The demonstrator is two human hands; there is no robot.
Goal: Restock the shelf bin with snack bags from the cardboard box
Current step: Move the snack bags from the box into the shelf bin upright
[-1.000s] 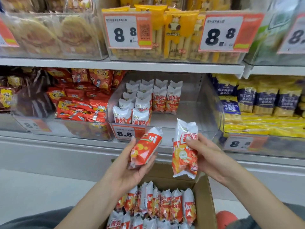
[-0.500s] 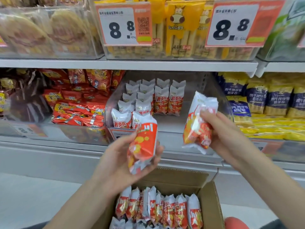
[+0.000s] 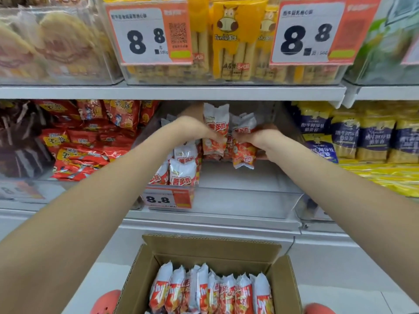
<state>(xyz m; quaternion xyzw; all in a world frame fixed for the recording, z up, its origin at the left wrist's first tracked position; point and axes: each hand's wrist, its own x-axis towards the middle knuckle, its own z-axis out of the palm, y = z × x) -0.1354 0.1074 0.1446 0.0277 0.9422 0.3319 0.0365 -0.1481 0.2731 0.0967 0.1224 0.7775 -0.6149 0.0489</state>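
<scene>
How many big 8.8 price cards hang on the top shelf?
2: left price card beside the yellow cow packet, right price card on its other side. Another at the right edge is cut off.

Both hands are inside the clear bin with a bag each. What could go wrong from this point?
1. The right hand holds its snack bag tilted above the bare bin floor; released like this, it may fall flat instead of standing.
2. The left hand brings its bag in close beside the standing bags; a nudge might topple them.
</scene>
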